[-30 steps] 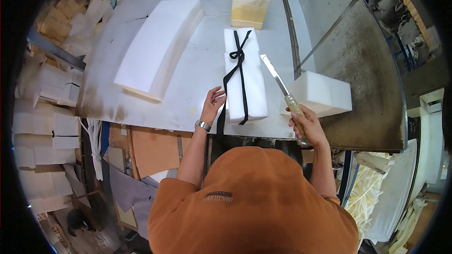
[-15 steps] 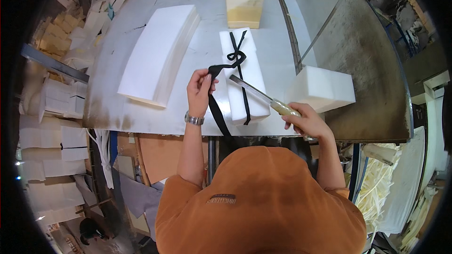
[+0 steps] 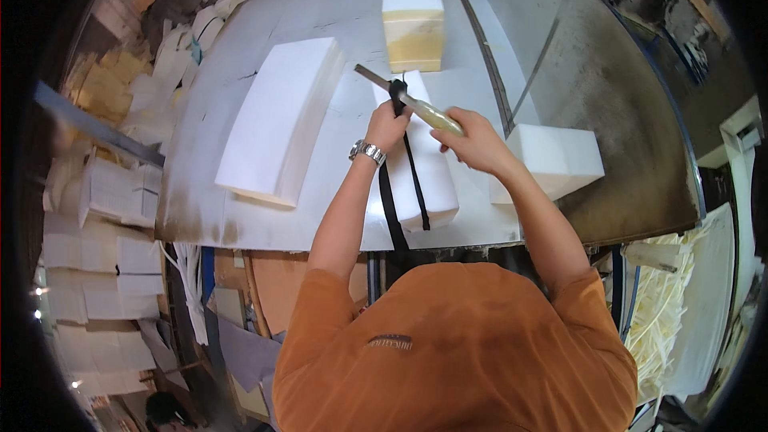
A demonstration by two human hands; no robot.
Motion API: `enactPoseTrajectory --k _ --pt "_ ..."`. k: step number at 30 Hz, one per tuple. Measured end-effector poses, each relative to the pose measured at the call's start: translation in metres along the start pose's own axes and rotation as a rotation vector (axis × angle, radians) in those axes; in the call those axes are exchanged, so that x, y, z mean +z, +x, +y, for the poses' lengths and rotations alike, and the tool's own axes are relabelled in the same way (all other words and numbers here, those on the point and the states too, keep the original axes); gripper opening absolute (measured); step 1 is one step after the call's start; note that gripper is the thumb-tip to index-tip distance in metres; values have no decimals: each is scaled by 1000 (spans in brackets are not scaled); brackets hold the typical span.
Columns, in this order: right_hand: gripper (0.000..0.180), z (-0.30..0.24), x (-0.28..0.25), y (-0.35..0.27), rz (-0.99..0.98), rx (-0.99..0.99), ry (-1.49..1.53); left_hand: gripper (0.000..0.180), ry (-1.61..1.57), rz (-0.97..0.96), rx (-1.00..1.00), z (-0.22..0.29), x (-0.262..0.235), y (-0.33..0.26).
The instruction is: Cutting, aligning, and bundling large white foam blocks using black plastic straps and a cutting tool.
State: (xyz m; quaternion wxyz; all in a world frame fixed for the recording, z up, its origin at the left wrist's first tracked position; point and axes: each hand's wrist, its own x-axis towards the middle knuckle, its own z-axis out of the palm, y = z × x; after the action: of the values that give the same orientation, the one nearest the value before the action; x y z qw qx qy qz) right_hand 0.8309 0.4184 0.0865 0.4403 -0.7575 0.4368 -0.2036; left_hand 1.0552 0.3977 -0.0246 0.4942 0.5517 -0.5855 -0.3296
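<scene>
A white foam block (image 3: 430, 172) lies lengthwise before me on the grey table, with a black strap (image 3: 415, 170) tied along it. My left hand (image 3: 388, 125) is closed on the strap near the block's far end, and the strap's loose length trails down past my wrist to the table's front edge. In my right hand (image 3: 474, 142) is a knife (image 3: 436, 116) with a pale yellowish handle. Its blade points up and left, crossing the black strap just beyond my left fingers. Whether the blade has cut into the strap cannot be made out.
On the grey table (image 3: 200, 136), a stack of white foam sheets (image 3: 276, 116) lies at left. A white and yellow foam block (image 3: 413, 24) stands behind, and another white block (image 3: 558, 152) at right. Foam stacks (image 3: 100, 264) fill the left side; a person's head shows at lower left.
Both hands have moved forward toward the block's far end. The knife's blade has come up against the strap that my left hand holds. My view has shifted slightly.
</scene>
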Motion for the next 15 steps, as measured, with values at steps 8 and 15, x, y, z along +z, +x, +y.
enactPoseTrajectory --k 8,15 --pt "33 9 -45 -71 499 -110 11 21 674 -33 -98 -1 22 2" --pt "32 -11 -188 -319 1387 28 139 61 186 40 2 -17 4 -32"
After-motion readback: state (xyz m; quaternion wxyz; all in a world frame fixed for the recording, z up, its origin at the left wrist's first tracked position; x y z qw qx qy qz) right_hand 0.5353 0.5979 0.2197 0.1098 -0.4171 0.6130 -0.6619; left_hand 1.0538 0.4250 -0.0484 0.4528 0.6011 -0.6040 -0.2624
